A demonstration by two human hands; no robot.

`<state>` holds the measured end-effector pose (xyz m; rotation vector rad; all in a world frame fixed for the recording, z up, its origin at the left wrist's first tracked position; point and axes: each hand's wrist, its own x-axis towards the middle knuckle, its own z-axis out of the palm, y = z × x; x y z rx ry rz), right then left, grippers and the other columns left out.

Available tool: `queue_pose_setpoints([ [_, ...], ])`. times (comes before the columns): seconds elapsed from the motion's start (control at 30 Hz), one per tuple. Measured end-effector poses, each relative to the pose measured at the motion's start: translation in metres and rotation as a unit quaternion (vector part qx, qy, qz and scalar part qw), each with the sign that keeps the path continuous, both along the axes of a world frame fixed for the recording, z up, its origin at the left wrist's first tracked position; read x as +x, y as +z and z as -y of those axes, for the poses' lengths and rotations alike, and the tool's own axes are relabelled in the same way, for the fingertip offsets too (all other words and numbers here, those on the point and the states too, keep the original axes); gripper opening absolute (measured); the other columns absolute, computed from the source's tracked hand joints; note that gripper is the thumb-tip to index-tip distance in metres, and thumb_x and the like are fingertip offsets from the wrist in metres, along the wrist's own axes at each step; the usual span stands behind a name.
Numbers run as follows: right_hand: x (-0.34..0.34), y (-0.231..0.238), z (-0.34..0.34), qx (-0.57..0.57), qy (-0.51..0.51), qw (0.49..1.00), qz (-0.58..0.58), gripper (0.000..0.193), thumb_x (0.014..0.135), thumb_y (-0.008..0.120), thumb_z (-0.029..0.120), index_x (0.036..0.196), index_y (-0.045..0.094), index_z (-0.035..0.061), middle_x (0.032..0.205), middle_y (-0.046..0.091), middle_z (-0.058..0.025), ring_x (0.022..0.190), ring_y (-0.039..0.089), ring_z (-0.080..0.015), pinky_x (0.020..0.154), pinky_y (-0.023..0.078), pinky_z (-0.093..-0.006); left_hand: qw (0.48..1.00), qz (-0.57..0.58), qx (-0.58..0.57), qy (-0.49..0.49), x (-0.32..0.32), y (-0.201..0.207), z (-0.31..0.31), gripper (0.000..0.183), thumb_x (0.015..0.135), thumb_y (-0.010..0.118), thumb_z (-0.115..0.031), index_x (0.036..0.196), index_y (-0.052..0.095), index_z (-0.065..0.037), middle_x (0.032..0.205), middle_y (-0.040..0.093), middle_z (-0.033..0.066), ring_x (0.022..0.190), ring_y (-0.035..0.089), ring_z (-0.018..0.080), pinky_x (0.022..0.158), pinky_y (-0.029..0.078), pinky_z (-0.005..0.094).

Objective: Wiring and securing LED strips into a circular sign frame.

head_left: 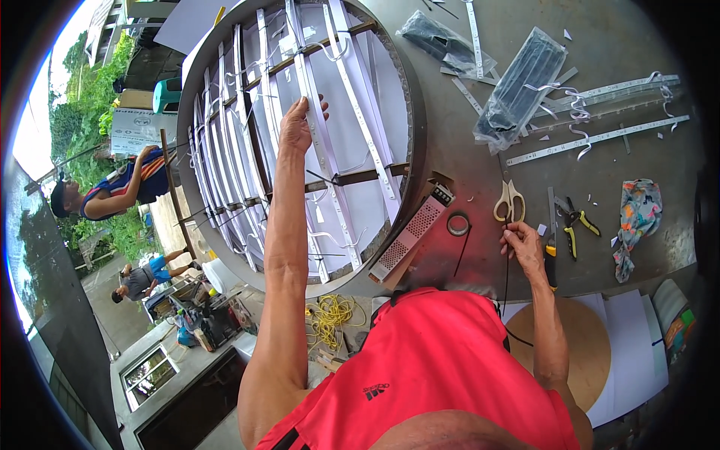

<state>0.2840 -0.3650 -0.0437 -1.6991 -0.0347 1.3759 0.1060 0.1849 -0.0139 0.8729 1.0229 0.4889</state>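
My left hand [296,127] reaches into a large round metal frame [417,112] and is closed around one white LED strip bar [315,139]. Several similar bars run side by side across the frame's dark cross slats [367,175]. White wires curl between them, and black ties stick out at the crossings. On the right, my right hand [523,244] is closed with its fingertips together on a thin black cord [505,274], which trails down past the red shirt. Just above those fingers lie cream-handled scissors [509,202].
Next to the frame are a perforated metal power supply [412,236] and a tape roll [457,223]. Yellow-black pliers [577,225], a patterned cloth [637,225], plastic-wrapped packs [521,86] and loose LED strips [600,140] lie rightward. Two people [112,191] are beyond the frame.
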Motion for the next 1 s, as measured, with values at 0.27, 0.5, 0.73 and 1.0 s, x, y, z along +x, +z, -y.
queue_pose_setpoints([
  [0.27, -0.001, 0.004, 0.001, -0.002, 0.000, 1.000, 0.010, 0.022, 0.095, 0.059, 0.015, 0.109, 0.062, -0.0020, 0.081, 0.068, -0.0053, 0.062, 0.064, -0.0110, 0.051, 0.046, -0.0226, 0.999, 0.025, -0.042, 0.017, 0.006, 0.003, 0.001, 0.035, 0.097, 0.062, -0.021, 0.121, 0.058, 0.004, 0.111, 0.066, 0.0180, 0.102, 0.067, 0.0342, 0.079, 0.060, 0.0444],
  [0.5, -0.005, 0.004, 0.004, -0.006, 0.027, 1.000, 0.004, 0.025, 0.095, 0.060, 0.015, 0.111, 0.062, -0.0029, 0.081, 0.068, -0.0053, 0.064, 0.063, -0.0104, 0.054, 0.047, -0.0227, 1.000, -0.021, 0.007, 0.006, -0.005, 0.004, 0.013, 0.037, 0.099, 0.059, -0.023, 0.121, 0.057, 0.007, 0.108, 0.066, 0.0186, 0.101, 0.068, 0.0328, 0.078, 0.059, 0.0416],
  [0.73, -0.001, 0.009, -0.001, 0.017, 0.037, 0.998, 0.055, 0.026, 0.096, 0.059, 0.015, 0.114, 0.063, -0.0030, 0.085, 0.068, -0.0057, 0.069, 0.062, -0.0093, 0.057, 0.047, -0.0222, 0.927, -0.181, 0.321, -0.065, -0.028, 0.052, 0.060, 0.047, 0.095, 0.065, -0.024, 0.126, 0.056, 0.010, 0.109, 0.068, 0.0150, 0.103, 0.065, 0.0198, 0.092, 0.053, 0.0309],
  [1.0, -0.013, 0.004, 0.005, -0.006, 0.048, 0.998, 0.037, 0.025, 0.096, 0.060, 0.016, 0.114, 0.063, -0.0016, 0.086, 0.067, -0.0055, 0.071, 0.062, -0.0094, 0.058, 0.047, -0.0219, 0.902, -0.262, 0.092, -0.329, -0.117, 0.155, 0.180, 0.038, 0.094, 0.068, -0.031, 0.109, 0.069, 0.004, 0.088, 0.071, 0.0116, 0.079, 0.069, 0.0164, 0.071, 0.058, 0.0291],
])
